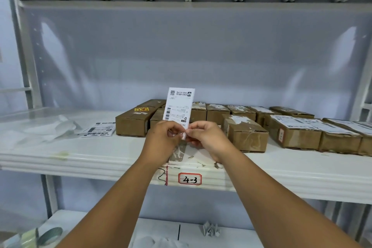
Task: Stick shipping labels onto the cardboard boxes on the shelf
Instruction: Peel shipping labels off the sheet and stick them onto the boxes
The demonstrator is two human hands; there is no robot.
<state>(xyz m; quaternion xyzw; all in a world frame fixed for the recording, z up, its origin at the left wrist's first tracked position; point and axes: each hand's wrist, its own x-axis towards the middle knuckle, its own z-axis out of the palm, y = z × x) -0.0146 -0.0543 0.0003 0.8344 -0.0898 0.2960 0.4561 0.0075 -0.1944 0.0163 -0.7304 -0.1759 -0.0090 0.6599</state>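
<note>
Both hands sit mid-frame, just above the front lip of the white metal shelf (pixel 100 153). The left hand (pixel 161 137) and right hand (pixel 205 137) each pinch the lower end of the white printed shipping label (pixel 179 106) between thumb and forefinger, the two sets of fingertips nearly meeting. They are probably picking the backing loose there, but the fingers hide that edge, so I cannot tell. The label stands upright in the air with its long axis vertical, its print facing the camera upside down and its top end free. It touches no box. The boxes lie beyond the hands. The brown cardboard box with a yellow sticker (pixel 130 125) is beyond and to the left, nearer the left hand. The scuffed brown cardboard box with torn white scraps on top (pixel 245 137) is just right of the right hand. The brown boxes already carrying white labels (pixel 296 133) run further right, well apart from the hands. The key relation is an upright label against flat box tops: the label must tip forward and down onto one. Which box is the target is unclear. Spare printed labels (pixel 98 132) lie flat on the shelf to the left.
</note>
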